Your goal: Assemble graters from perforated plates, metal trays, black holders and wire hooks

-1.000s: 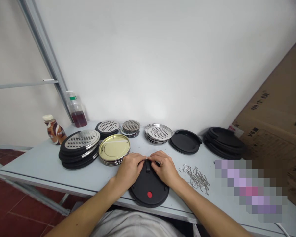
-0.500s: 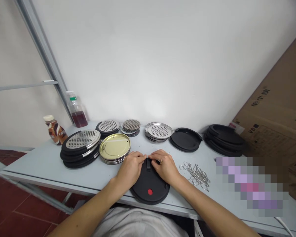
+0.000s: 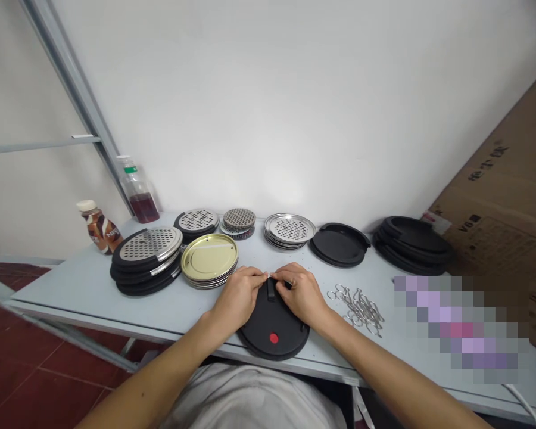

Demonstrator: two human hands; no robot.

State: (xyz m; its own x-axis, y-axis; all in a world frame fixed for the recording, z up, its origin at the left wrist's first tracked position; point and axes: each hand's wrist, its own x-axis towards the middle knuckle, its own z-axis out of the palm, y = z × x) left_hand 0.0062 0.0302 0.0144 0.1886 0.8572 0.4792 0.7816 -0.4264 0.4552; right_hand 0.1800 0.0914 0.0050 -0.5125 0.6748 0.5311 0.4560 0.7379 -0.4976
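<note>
A round black disc (image 3: 274,319) with a red dot (image 3: 274,338) lies at the table's front edge, a black strap-like tab (image 3: 270,290) near its far rim. Over that rim, my left hand (image 3: 242,292) and my right hand (image 3: 300,293) meet with fingertips pinched together. Between the fingertips shows a tiny bright metallic piece (image 3: 268,275), mostly hidden by the fingers. To the right of my right hand lies a loose pile of wire rings (image 3: 360,310). Gold-coloured lids (image 3: 209,257) are stacked just left of my left hand.
Black-rimmed perforated discs (image 3: 149,244) are piled at the left, near a brown bottle (image 3: 100,229) and a clear bottle (image 3: 143,205). Metal perforated plates (image 3: 290,229), a black tray (image 3: 340,244) and stacked black trays (image 3: 413,241) line the back. A cardboard box (image 3: 509,208) stands right.
The camera view has shifted slightly, so the table items appear a little higher. Both hands keep their pinched hold at the disc's far rim.
</note>
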